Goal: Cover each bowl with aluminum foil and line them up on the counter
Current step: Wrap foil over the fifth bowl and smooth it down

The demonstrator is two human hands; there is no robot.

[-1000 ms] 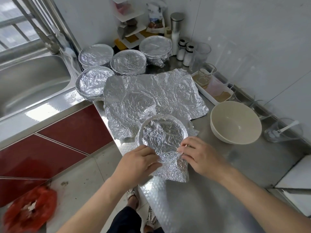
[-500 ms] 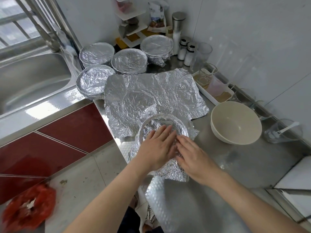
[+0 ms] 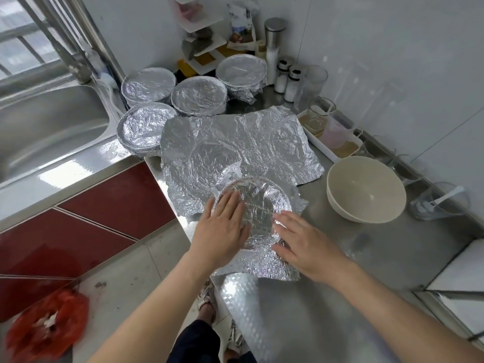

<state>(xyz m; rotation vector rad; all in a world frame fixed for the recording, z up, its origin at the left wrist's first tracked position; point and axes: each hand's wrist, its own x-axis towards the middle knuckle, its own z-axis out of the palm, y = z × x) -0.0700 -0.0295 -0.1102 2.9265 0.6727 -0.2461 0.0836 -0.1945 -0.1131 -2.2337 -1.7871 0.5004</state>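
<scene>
i count six bowls on the desk (image 3: 348, 260). four are already wrapped and clustered at the far left by the sink (image 3: 47, 121): one at the back left (image 3: 148, 85), one in the middle (image 3: 199, 95), one at the back right (image 3: 242, 70) with loose foil hanging down its side, and one nearest the sink (image 3: 146, 127). the fifth, the foil-covered bowl (image 3: 259, 205) i'm working on, sits close to the desk's near left edge, with its foil spreading flat toward me past the rim. my left hand (image 3: 222, 231) lies flat on its left side, fingers straight and together, pressing the foil down. my right hand (image 3: 306, 244) is flat too, fingers spread, pressing the foil at the bowl's near right rim; neither hand is gripping anything. the sixth, a bare cream bowl (image 3: 365, 188), stands to the right, apart from the one under my hands, with a strip of bare steel between them. one loose crumpled foil sheet (image 3: 235, 148) lies behind, its left border reaching the desk's edge and its near part tucked against the bowl i'm pressing. two shakers (image 3: 281, 77) stand at the wall, beside a white tray (image 3: 330, 150). the widest open steel is to the near right of my right hand.
</scene>
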